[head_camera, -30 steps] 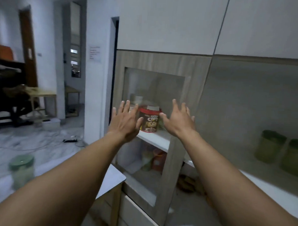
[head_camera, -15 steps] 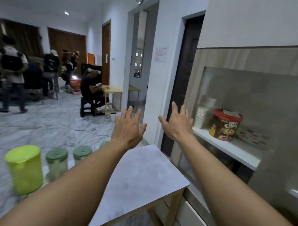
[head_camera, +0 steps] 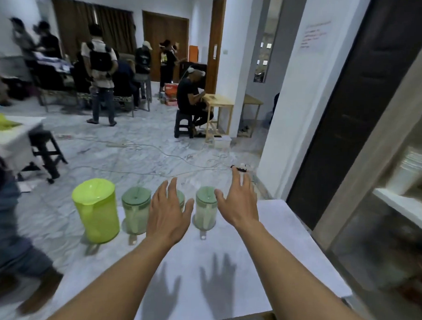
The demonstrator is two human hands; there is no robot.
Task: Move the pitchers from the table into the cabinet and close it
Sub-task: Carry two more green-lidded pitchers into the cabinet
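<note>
Comparing w/ 0.5 s ago, view is swung left off the cabinet [head_camera: 395, 190]; left hand [head_camera: 167, 215] & right hand [head_camera: 239, 204], spread and empty, are held over the pitchers [head_camera: 95, 211] on the table [head_camera: 286, 246].

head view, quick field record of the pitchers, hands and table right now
table: white tabletop, pitchers in a row along its far edge
leftmost pitcher: large lime-green plastic pitcher
lidded pitchers: clear pitcher with dark green lid; another further right; a third mostly hidden behind the left hand
left hand: open, fingers spread, holding nothing
right hand: open, holding nothing
cabinet: frosted glass door at right
</note>
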